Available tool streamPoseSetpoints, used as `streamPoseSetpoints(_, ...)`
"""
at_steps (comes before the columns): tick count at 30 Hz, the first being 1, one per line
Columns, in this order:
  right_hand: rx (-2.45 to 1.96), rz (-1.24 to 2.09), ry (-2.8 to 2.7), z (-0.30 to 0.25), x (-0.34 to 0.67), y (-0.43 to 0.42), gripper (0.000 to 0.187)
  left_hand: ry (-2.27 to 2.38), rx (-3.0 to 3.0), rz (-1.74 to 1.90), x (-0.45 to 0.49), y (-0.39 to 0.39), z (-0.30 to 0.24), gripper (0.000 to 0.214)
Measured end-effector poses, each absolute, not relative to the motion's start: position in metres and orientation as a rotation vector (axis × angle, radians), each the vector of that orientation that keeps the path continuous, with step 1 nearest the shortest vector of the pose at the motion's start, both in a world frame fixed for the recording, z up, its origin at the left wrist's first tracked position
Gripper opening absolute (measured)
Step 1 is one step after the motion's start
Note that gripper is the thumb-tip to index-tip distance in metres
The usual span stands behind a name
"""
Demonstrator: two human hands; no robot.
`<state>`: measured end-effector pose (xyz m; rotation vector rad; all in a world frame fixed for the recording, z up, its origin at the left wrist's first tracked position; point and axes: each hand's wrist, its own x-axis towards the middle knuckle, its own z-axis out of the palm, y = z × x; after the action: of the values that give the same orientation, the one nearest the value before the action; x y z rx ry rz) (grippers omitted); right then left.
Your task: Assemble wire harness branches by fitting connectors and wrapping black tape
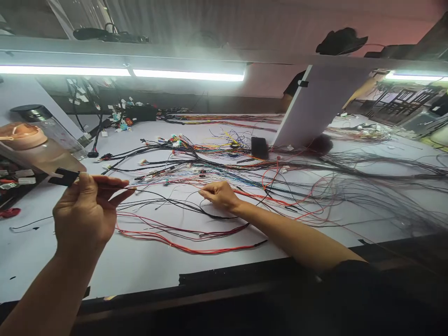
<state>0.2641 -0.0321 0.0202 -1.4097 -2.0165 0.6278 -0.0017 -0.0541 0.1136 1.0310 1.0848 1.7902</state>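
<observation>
My left hand (pixel 86 212) is raised at the left, its thumb and forefinger pinching a black plastic connector (pixel 66 177). Its other fingers stretch out to the right, and a thin dark wire (pixel 150 190) runs from their tips across the table. Over the middle of the wires, my right hand (pixel 220 194) is closed with its fingertips together. Thin black wires pass close by it, but whether one is between its fingers is not visible. Below the hands, a bundle of red wires (pixel 206 252) lies curved on the white table (pixel 140 275).
A bottle with a peach lid (pixel 26 137) and a dark-lidded clear bottle (pixel 38 114) stand at left. Wire harnesses (pixel 189 154) with white connectors spread across the middle. A white panel (pixel 308 107) leans at right, beside a black block (pixel 259 147). Tube lights (pixel 189 74) hang above.
</observation>
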Motion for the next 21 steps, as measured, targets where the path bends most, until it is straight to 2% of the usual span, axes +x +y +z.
streamPoseSetpoints(4, -1.662, 0.486, -2.068, 0.024, 0.241, -0.012, 0.028, 1.062, 1.086, 1.771, 0.012, -0.065, 0.133, 0.028)
streamPoseSetpoints(8, -1.715, 0.405, -2.191, 0.034, 0.208, 0.000, 0.028, 1.077, 1.108, 1.735, 0.029, -0.080, 0.148, 0.031)
streamPoseSetpoints(12, -1.618, 0.449, -2.366, 0.050, 0.204, -0.004, 0.035, 1.052, 1.134, 1.693, 0.035, -0.084, 0.147, 0.035)
streamPoseSetpoints(17, -1.423, 0.384, -2.413, 0.080, 0.256, -0.029, 0.048, 1.054, 1.081, 1.762, 0.022, -0.079, 0.132, 0.031)
streamPoseSetpoints(19, -1.261, 0.267, -2.279, 0.092, 0.264, -0.041, 0.046, 1.079, 1.085, 1.795, 0.018, -0.078, 0.129, 0.029)
streamPoseSetpoints(21, -1.093, 0.166, -2.164, 0.098, 0.253, -0.051, 0.036, 1.115, 1.052, 1.810, 0.018, -0.079, 0.129, 0.029)
